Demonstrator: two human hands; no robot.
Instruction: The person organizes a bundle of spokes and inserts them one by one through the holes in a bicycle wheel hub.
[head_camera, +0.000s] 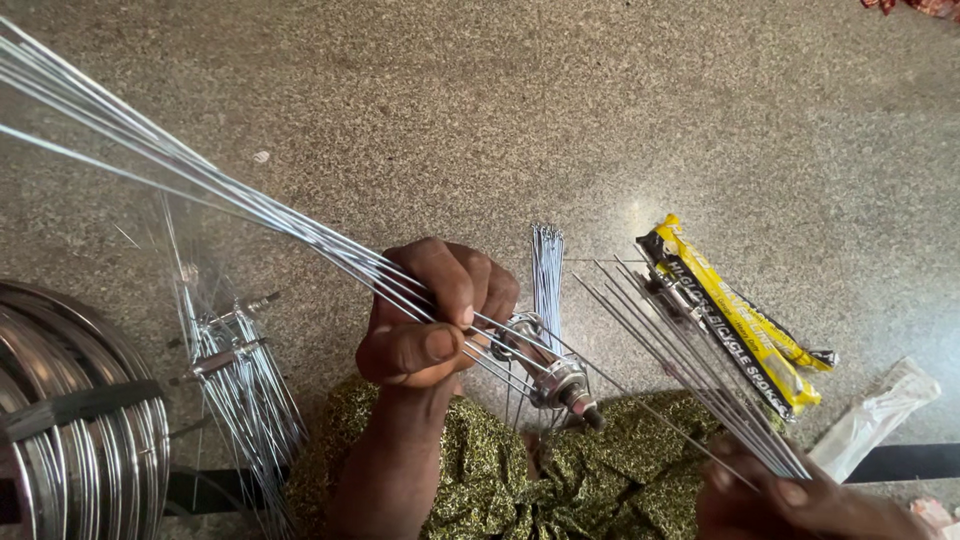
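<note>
The left hand (430, 315) at frame centre is closed around a fan of steel spokes (200, 175) running to the upper left, just beside the wheel hub (550, 370). The right hand (790, 500), lower right, pinches a second spoke bundle (690, 360). Right of centre lie two long yellow-and-black spoke packets (735, 320); a clear plastic wrapper (875, 415) lies farther right. Stacked metal rims (70, 440) occupy the lower left.

My right hand (800, 500), at five o'clock, is cut off by the bottom edge, so I cannot tell how its fingers close. The long silver wire spokes (200, 175) run out of view at ten o'clock. My left hand (430, 315) hides part of the shiny metal hub (555, 375).
</note>
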